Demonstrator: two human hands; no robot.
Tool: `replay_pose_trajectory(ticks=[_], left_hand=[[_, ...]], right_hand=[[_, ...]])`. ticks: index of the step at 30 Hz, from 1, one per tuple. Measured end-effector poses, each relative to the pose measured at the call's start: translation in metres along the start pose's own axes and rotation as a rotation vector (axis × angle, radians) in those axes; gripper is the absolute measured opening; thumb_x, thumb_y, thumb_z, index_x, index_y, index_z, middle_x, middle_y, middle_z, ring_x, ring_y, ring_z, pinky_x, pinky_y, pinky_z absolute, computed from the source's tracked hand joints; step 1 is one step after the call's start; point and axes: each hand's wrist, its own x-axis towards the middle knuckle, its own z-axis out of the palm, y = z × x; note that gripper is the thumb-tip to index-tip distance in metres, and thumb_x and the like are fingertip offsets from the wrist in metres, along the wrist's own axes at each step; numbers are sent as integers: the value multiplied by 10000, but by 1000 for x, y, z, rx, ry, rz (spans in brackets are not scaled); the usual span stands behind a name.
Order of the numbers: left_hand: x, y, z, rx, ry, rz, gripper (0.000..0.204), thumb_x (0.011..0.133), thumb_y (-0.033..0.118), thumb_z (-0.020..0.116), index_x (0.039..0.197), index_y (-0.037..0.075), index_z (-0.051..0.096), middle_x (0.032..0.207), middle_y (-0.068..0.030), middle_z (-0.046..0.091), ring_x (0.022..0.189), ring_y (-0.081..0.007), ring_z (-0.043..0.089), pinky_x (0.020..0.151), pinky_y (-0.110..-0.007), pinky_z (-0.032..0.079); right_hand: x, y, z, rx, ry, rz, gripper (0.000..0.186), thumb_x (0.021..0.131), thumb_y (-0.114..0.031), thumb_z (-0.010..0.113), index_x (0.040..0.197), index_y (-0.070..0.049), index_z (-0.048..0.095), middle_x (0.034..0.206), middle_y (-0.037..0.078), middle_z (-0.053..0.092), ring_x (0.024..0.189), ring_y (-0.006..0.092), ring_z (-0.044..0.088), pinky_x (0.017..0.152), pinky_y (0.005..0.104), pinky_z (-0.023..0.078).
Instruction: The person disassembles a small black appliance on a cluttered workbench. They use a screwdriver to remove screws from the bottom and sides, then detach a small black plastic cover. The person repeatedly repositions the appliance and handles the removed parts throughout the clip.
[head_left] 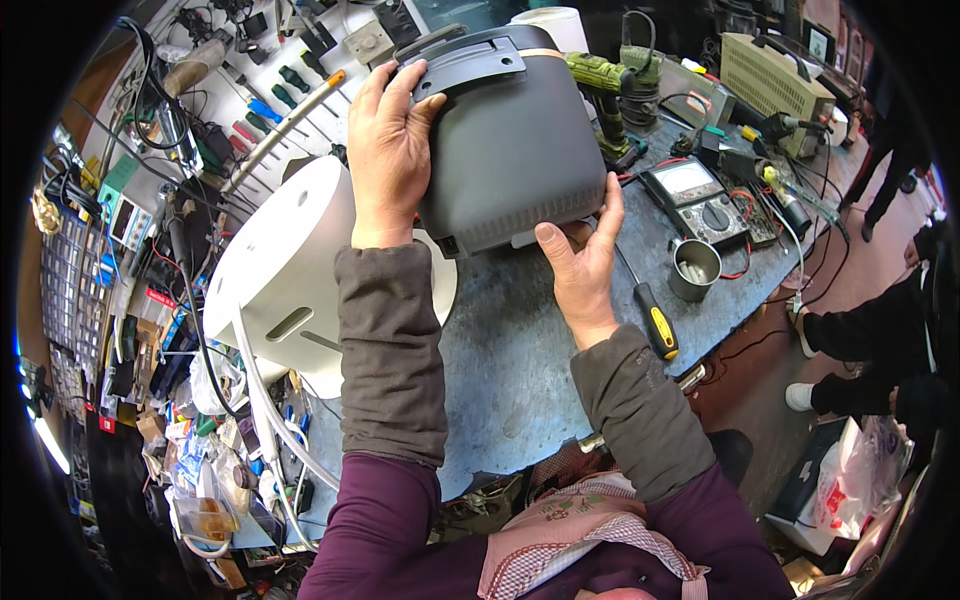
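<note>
A dark grey, boxy appliance (510,150) with rounded corners and a row of vent slits is tilted up between my hands above the bench. My left hand (388,150) grips its upper left side, with fingertips by a black strip-like bracket (480,68). My right hand (588,265) supports the lower right corner, thumb outside and the other fingers partly hidden beneath. Left of the appliance lies a large white rounded shell (285,250) with a slot in it. A screwdriver (655,320) with a black and yellow handle rests just right of my right hand.
On the blue bench (500,390) stand a metal cup (693,270), an analog multimeter (697,200) and a green cordless drill (603,95). Screwdrivers in a rack (290,120) and cluttered parts fill the left. People's legs (860,335) show at the right, beside a plastic bag (865,475).
</note>
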Motion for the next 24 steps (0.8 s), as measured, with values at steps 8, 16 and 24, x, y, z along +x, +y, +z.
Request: replay_pose_trajectory(ticks=[8,16,24], left_hand=[[7,0,3,-12,20,16,425,1025,306,852,1411,139,786,1452,-194,724,1298,-405,682,1088,-467,566],[6,0,4,-45,19,8,420,1020,301,853,1397,127,791,1434,-202,727,1280,-421,681,1089,-475,563],[-13,30,-3,78,87,84,420,979,205,879,1368,69,796,1427,-188,715,1361,-440,632,1144,-523,519]], right_hand=[[3,-5,0,-29,0,30,1267,961,-332,968,1813,-96,61,1576,210,499,1294,284,674,1108,420,578],[2,-9,-2,-4,-12,63,1230,981,-275,947,1815,-98,60,1596,218,498,1294,280,675,1122,421,569],[5,-6,-4,22,46,-29,1025,1087,-300,793,1791,-5,108,1670,182,456,1551,289,423,1326,466,319]])
